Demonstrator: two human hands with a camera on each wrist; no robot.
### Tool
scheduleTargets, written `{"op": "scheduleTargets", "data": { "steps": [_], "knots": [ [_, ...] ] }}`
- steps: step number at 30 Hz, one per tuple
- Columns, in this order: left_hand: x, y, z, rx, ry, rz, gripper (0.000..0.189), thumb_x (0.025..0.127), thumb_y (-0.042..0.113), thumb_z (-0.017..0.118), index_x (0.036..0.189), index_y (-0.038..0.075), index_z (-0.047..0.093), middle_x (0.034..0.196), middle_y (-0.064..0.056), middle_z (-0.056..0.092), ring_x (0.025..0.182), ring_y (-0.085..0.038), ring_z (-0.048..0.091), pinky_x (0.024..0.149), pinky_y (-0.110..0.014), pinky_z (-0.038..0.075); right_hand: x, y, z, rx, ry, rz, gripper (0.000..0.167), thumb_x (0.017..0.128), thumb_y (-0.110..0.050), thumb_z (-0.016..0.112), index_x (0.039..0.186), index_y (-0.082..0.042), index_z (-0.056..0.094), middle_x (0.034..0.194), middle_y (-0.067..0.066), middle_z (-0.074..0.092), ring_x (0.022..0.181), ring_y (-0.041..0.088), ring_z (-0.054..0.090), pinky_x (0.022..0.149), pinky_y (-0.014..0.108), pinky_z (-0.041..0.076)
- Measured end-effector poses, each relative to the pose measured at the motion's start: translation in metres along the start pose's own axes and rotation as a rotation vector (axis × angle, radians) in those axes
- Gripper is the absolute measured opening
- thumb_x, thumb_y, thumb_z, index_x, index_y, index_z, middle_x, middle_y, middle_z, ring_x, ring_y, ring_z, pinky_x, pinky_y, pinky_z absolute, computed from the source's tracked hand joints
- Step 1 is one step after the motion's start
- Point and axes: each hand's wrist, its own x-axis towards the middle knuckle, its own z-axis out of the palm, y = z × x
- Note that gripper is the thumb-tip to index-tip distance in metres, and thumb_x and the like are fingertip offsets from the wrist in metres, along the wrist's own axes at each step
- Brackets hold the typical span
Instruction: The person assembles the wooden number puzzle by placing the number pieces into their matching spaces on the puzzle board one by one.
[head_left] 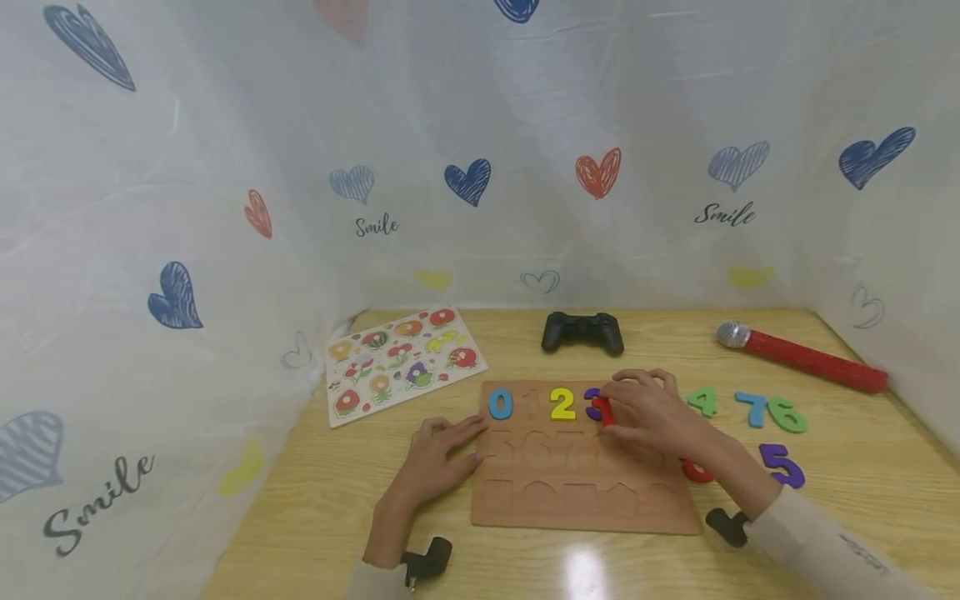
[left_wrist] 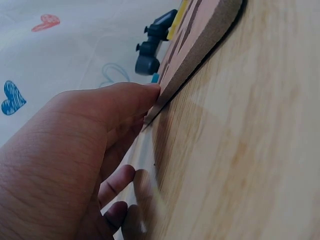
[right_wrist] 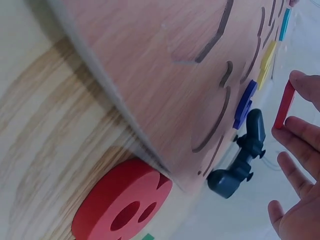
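Observation:
My right hand [head_left: 654, 414] pinches a red number piece [head_left: 606, 412] above the upper part of the wooden number board [head_left: 585, 515]. Thumb and fingertips hold that slim piece by its ends in the right wrist view, where it shows edge-on; in the head view it looks like a 1. My left hand [head_left: 435, 463] rests its fingertips against the board's left edge, fingers loosely extended. A blue 0 [head_left: 500, 404], a yellow 2 [head_left: 562, 404] and a purple 3 [head_left: 592, 403] lie in the top row. Between 0 and 2 is the bare 1-shaped recess [head_left: 531, 403].
Right of the board lie a green 4 [head_left: 702, 402], blue 7 [head_left: 752, 409], green 6 [head_left: 787, 416], purple 5 [head_left: 782, 465] and red 8 [right_wrist: 122, 202]. Behind are a black game controller [head_left: 582, 332] and red microphone [head_left: 813, 358]. A fruit puzzle board [head_left: 405, 358] lies back left.

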Motion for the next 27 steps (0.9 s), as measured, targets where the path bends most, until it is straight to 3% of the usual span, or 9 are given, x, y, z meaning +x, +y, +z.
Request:
{"op": "scheduleTargets", "data": {
  "steps": [15, 27],
  "knots": [
    [-0.001, 0.000, 0.000, -0.014, -0.009, -0.017, 0.047, 0.096, 0.042, 0.064, 0.141, 0.031, 0.060, 0.149, 0.016, 0.048, 0.119, -0.023, 0.038, 0.096, -0.054, 0.032, 0.017, -0.009, 0.006, -0.008, 0.018, -0.042, 0.038, 0.080, -0.027, 0.085, 0.114, -0.015, 0.071, 0.112, -0.003, 0.070, 0.122, 0.033, 0.050, 0.097, 0.065, 0.022],
    [-0.001, -0.001, 0.000, -0.001, 0.005, 0.000, 0.047, 0.095, 0.041, 0.065, 0.141, 0.030, 0.060, 0.149, 0.016, 0.049, 0.118, -0.022, 0.039, 0.096, -0.054, 0.032, 0.027, -0.013, 0.012, 0.018, -0.005, -0.034, 0.042, 0.081, -0.031, 0.084, 0.118, -0.014, 0.071, 0.115, -0.001, 0.069, 0.123, 0.032, 0.049, 0.098, 0.063, 0.022]
  ]
}}
